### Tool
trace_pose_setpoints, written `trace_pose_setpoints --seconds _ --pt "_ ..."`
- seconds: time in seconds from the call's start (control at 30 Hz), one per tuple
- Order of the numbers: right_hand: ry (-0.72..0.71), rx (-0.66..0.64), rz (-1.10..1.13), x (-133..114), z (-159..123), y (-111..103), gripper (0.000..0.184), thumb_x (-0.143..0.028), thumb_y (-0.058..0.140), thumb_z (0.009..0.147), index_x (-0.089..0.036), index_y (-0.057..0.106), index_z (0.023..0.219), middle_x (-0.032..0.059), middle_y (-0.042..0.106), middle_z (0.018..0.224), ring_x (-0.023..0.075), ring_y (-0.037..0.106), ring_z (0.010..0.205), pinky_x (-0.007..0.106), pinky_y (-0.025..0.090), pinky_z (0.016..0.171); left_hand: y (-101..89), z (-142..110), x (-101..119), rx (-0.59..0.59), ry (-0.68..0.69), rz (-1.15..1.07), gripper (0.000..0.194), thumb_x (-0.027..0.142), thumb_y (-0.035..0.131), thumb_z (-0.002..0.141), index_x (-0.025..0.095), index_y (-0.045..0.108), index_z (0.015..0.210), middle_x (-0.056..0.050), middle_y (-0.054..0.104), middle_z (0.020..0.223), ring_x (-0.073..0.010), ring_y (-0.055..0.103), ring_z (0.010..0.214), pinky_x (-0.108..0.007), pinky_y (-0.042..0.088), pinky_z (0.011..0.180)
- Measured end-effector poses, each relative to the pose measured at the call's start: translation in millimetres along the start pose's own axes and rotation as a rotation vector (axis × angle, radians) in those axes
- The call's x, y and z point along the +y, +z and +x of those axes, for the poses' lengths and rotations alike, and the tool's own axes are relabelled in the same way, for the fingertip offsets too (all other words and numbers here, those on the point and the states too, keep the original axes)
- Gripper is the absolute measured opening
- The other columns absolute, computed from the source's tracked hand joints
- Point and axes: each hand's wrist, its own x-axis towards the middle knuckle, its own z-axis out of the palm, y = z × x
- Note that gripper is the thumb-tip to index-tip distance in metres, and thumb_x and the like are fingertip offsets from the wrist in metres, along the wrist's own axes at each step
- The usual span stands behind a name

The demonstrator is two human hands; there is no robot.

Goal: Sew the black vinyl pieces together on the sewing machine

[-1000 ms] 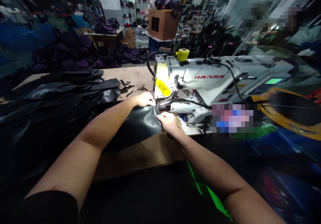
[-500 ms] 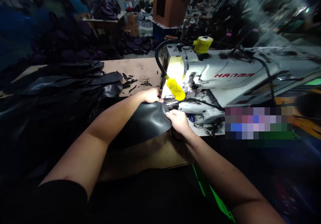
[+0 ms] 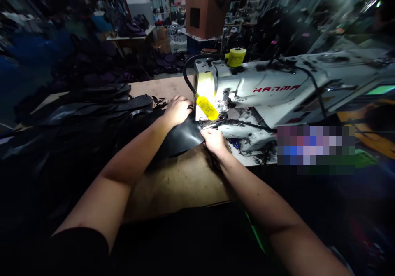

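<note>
A glossy black sheet of leather-like material lies under the head of a white sewing machine. Its near edge is pinched between the thumb and fingers of my right hand, just in front of the needle area. My left hand is at the sheet's far side, left of the machine head, with curled fingers gripping the material; part of that grip is hidden. A yellow lamp on a bent black neck lights the sewing spot, where the needle itself cannot be made out.
Black cut pieces are heaped on the left of the brown worktable. Dark scraps lie behind my left hand. A cardboard box stands beyond, near dark purple bundles on the floor. A blurred-out patch covers the area right of the machine.
My left hand has moved left and away from the needle area, its fingers now further over the sheet. The sheet's near edge has swung inward with my right hand. The view has shifted slightly.
</note>
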Motion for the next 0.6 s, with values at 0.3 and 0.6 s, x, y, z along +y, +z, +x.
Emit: trace_pose_setpoints --seconds 0.3,0.6 --pt "-0.028 -0.028 -0.027 37.0 -40.6 -37.8 0.032 -0.04 0.054 0.098 -0.02 0.075 0.086 0.011 0.08 0.091 0.0251 0.076 0.087 0.036 0.058 0.08 76.8 -186.5 38.5 -0.097 0.299 -0.023 0.038 0.034 0.038 0.108 0.018 0.068 0.126 -0.011 0.071 0.093 -0.0231 0.066 0.084 -0.037 0.056 0.078" --pt "-0.608 0.578 -0.926 184.1 -122.1 -222.3 0.022 -0.017 0.058 0.092 -0.017 0.076 0.105 0.0115 0.082 0.104 0.0225 0.075 0.086 0.036 0.055 0.09 94.6 -166.0 -2.8 0.144 0.09 0.142 0.052 0.041 0.044 0.108 0.004 0.057 0.142 -0.008 0.071 0.078 -0.021 0.067 0.069 -0.031 0.048 0.065"
